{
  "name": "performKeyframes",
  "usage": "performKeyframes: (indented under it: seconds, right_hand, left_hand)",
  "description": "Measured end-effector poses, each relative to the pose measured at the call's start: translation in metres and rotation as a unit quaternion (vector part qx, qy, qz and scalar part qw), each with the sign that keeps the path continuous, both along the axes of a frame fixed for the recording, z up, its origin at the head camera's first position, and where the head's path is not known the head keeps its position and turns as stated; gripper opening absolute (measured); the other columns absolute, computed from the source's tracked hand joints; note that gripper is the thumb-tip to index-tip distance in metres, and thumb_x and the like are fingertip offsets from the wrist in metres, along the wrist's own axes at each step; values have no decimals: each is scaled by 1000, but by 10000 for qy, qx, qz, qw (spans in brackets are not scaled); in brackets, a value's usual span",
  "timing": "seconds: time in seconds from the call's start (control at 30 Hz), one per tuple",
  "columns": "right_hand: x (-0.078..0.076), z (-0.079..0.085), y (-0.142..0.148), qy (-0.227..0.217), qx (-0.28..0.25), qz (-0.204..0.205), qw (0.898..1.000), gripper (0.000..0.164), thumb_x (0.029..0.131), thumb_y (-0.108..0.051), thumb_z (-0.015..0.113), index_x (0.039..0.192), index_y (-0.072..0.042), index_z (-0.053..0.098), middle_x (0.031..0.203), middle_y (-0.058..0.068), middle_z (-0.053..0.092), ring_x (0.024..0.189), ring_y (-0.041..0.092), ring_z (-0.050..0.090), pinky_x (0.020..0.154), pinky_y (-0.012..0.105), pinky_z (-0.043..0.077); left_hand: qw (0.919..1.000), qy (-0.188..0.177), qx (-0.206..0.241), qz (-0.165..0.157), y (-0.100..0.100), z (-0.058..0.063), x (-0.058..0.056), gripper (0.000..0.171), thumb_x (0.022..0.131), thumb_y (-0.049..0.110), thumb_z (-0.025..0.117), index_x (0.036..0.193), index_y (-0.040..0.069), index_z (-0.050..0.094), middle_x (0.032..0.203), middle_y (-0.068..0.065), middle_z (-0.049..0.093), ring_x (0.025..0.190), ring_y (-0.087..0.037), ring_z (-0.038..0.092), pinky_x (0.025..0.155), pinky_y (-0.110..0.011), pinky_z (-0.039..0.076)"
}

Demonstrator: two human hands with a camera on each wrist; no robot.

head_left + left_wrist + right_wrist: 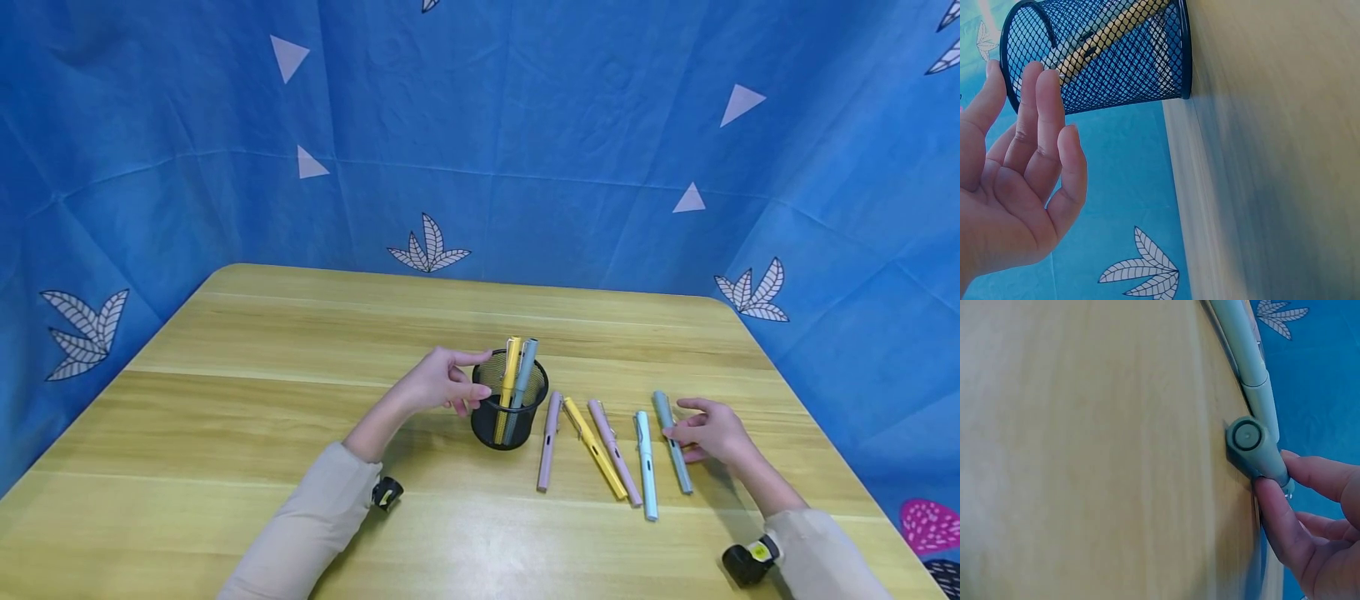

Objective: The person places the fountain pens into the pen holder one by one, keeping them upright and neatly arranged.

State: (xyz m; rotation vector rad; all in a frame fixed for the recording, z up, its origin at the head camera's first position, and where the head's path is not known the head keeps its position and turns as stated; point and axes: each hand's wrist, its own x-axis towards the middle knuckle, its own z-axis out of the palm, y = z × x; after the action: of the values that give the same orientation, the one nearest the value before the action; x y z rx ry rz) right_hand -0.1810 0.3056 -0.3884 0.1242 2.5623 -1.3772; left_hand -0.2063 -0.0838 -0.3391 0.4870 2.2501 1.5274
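At the left side of the black mesh pen holder (pixel 498 440), my left hand (pixel 438 383) touches the rim with thumb and index finger. The left wrist view shows its fingers (pixel 1050 100) fairly straight against the mesh. A yellow pen (pixel 512 371) and a grey-blue pen (pixel 527 362) stand in the holder, leaning. My right hand (pixel 716 433) pinches another grey-blue pen (pixel 678 458), the rightmost in the row, between thumb and finger. Its round end (pixel 1247 435) faces the camera in the right wrist view. Just left of it lies a light blue pen (pixel 647 467).
Between the holder and the light blue pen lie a purple pen (pixel 550 442), a yellow pen (pixel 596 450) and a second purple pen (pixel 617 454), on the wooden table (pixel 262 417). A blue patterned cloth (pixel 487 125) hangs behind the table and along its sides.
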Motion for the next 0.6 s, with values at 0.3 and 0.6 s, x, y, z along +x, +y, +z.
performKeyframes:
  seconds: [0.3, 0.6]
  right_hand:
    - [-2, 1, 1, -187, -673, -229, 9973, 59, 82, 1, 60, 126, 20, 28, 82, 7, 55, 63, 15, 60, 58, 35, 52]
    - [-3, 3, 0, -204, -1166, -140, 9929, 52, 83, -2, 57, 121, 22, 29, 79, 3, 56, 65, 13, 59, 60, 33, 52]
  left_hand:
    - [10000, -92, 14, 22, 2, 22, 15, 55, 83, 6, 63, 133, 1, 40, 65, -13, 64, 56, -30, 60, 52, -30, 49]
    - [10000, 16, -60, -34, 1, 21, 14, 55, 84, 7, 62, 133, 1, 40, 67, -16, 64, 67, -45, 58, 51, -29, 47]
